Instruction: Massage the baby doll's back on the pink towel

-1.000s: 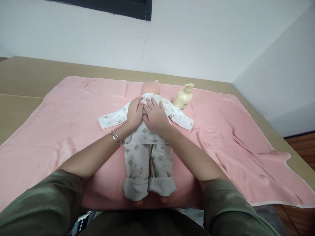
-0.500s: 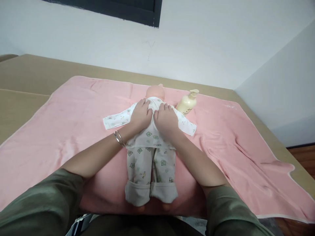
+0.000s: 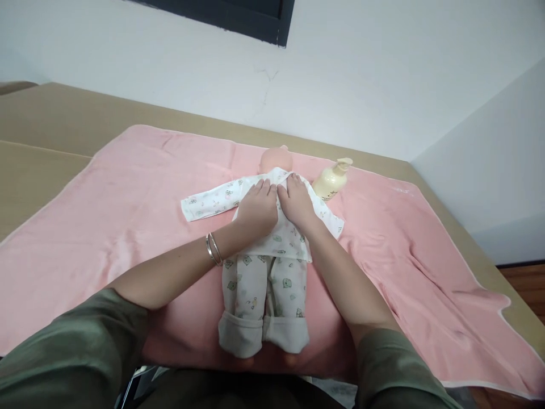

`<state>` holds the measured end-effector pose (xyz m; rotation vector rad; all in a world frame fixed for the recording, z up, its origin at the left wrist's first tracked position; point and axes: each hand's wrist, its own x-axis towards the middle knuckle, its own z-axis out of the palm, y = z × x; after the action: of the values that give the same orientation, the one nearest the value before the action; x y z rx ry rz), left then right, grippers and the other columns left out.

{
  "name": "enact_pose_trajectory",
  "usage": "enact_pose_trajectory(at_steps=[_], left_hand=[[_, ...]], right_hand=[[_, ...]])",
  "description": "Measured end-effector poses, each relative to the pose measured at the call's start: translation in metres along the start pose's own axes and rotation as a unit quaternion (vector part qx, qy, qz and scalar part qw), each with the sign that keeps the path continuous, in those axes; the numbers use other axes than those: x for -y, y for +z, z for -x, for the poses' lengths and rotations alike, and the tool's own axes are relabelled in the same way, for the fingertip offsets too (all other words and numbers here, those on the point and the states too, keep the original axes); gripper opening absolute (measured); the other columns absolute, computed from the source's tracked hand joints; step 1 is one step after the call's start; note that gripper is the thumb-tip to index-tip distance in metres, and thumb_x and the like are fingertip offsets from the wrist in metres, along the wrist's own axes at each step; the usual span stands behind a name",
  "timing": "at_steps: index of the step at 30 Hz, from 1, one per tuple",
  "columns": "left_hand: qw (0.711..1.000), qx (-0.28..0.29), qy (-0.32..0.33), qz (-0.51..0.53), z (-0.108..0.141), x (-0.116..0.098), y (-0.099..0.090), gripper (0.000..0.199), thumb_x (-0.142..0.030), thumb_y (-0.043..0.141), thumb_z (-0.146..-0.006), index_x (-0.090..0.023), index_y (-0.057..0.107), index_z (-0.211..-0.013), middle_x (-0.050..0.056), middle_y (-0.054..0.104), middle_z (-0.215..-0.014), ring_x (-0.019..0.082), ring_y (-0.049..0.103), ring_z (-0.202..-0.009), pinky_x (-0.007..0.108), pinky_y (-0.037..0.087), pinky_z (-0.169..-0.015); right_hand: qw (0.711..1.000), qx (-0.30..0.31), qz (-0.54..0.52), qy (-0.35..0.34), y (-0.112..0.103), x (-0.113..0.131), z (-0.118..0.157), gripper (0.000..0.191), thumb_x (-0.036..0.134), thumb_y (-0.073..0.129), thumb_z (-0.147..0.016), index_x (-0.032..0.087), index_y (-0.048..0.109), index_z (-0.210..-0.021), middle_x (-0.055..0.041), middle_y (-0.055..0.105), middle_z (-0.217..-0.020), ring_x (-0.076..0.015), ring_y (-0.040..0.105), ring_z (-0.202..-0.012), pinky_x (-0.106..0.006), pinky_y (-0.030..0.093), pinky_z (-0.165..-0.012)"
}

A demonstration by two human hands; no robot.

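Observation:
A baby doll (image 3: pixel 276 159) lies on a pink blanket (image 3: pixel 149 176), head away from me, its face not visible. It wears a white printed top (image 3: pixel 213 199) with sleeves spread and matching trousers (image 3: pixel 286 284) with rolled cuffs. My left hand (image 3: pixel 259 209) rests on the upper part of the top, fingers lying forward on the cloth. Just right of it, my right hand (image 3: pixel 297 200) lies on the top near the collar, fingers extended and thumb apart. Neither hand shows cloth gripped between its fingers.
A cream pump bottle (image 3: pixel 331 180) stands on the blanket just beyond the doll's right-side sleeve. The blanket covers much of a tan table (image 3: pixel 179 120), which meets a white wall (image 3: pixel 357 74) at the back.
The view has shifted slightly. My left hand has moved right and a little nearer me, uncovering the left sleeve's shoulder. My right hand has shifted toward the collar, its fingertips slightly farther forward.

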<state>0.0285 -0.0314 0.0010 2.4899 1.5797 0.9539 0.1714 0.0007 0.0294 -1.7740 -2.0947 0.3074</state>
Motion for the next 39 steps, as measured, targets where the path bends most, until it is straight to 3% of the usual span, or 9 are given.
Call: enact_pose_trajectory(at_steps=[3,7,11,17,22,29,32,36,39], left_hand=[[0.999,0.012,-0.034,0.009,-0.010,0.008,-0.004,0.048,-0.020,0.035,-0.099,-0.001,0.061,-0.134,0.025,0.061,-0.148,0.033,0.054,-0.145,0.052,0.036,-0.128],[0.992,0.030,-0.112,0.047,-0.031,0.028,-0.011,0.041,-0.032,0.036,-0.103,-0.012,0.069,-0.117,0.019,0.073,-0.129,0.032,0.066,-0.127,0.051,0.049,-0.117],[0.990,0.023,-0.134,0.046,-0.034,0.034,-0.007,0.042,-0.035,0.035,-0.102,-0.013,0.068,-0.116,0.019,0.073,-0.128,0.033,0.065,-0.127,0.051,0.050,-0.115],[0.998,0.034,-0.027,-0.046,-0.011,0.012,-0.002,0.053,-0.026,0.037,-0.100,0.002,0.053,-0.142,0.031,0.056,-0.150,0.042,0.049,-0.148,0.062,0.039,-0.121],[0.994,0.080,0.050,-0.053,-0.013,0.010,-0.010,0.047,-0.016,0.033,-0.098,-0.002,0.065,-0.129,0.028,0.064,-0.140,0.040,0.050,-0.145,0.061,0.038,-0.122],[0.988,0.088,-0.126,0.030,-0.032,0.028,-0.001,0.058,-0.031,0.035,-0.100,0.002,0.049,-0.146,0.027,0.048,-0.159,0.038,0.040,-0.154,0.057,0.029,-0.129],[0.987,0.086,-0.133,0.037,-0.030,0.025,0.000,0.063,-0.032,0.035,-0.099,0.003,0.046,-0.150,0.027,0.045,-0.162,0.040,0.037,-0.155,0.058,0.025,-0.131],[0.984,0.094,-0.148,0.030,-0.028,0.018,-0.003,0.062,-0.032,0.036,-0.100,0.001,0.046,-0.151,0.025,0.044,-0.163,0.038,0.035,-0.156,0.057,0.023,-0.132],[0.985,0.088,-0.150,0.019,-0.028,0.015,-0.003,0.059,-0.031,0.034,-0.101,-0.001,0.046,-0.151,0.023,0.045,-0.163,0.037,0.037,-0.156,0.058,0.025,-0.131]], right_hand=[[0.998,0.011,0.053,-0.034,-0.002,0.013,0.013,0.067,0.036,0.032,-0.106,-0.006,0.035,-0.158,-0.0288,0.037,-0.167,-0.0396,0.032,-0.159,-0.054,0.024,-0.132],[0.992,-0.002,0.105,-0.075,-0.003,0.033,0.037,0.063,0.028,0.033,-0.104,-0.007,0.041,-0.155,-0.0323,0.044,-0.161,-0.0429,0.040,-0.154,-0.058,0.031,-0.128],[0.994,-0.004,0.084,-0.070,-0.004,0.034,0.039,0.058,0.027,0.033,-0.103,0.000,0.050,-0.151,-0.0271,0.054,-0.156,-0.0386,0.045,-0.152,-0.054,0.038,-0.125],[0.999,0.026,0.012,-0.038,-0.005,0.003,0.003,0.063,0.041,0.032,-0.107,-0.001,0.045,-0.152,-0.0255,0.042,-0.165,-0.0351,0.035,-0.158,-0.051,0.029,-0.130],[0.998,0.021,0.038,-0.044,-0.007,0.006,0.004,0.056,0.037,0.033,-0.107,-0.001,0.052,-0.144,-0.0277,0.049,-0.159,-0.0372,0.042,-0.153,-0.052,0.032,-0.127],[0.991,0.022,0.124,-0.041,-0.024,0.039,0.038,0.044,0.035,0.031,-0.108,0.010,0.067,-0.113,-0.0227,0.075,-0.110,-0.0363,0.069,-0.111,-0.046,0.052,-0.101],[0.995,0.016,0.091,-0.048,-0.018,0.029,0.028,0.046,0.033,0.028,-0.108,0.010,0.067,-0.118,-0.0227,0.074,-0.123,-0.0361,0.065,-0.123,-0.048,0.049,-0.109],[0.998,-0.011,0.011,-0.057,-0.001,0.002,0.001,0.052,0.035,0.032,-0.107,0.006,0.054,-0.144,-0.0227,0.052,-0.158,-0.0340,0.042,-0.153,-0.055,0.029,-0.128],[0.998,-0.012,-0.022,-0.056,0.006,-0.007,-0.007,0.056,0.037,0.031,-0.107,0.004,0.051,-0.148,-0.0226,0.047,-0.163,-0.0329,0.037,-0.157,-0.056,0.022,-0.131]])
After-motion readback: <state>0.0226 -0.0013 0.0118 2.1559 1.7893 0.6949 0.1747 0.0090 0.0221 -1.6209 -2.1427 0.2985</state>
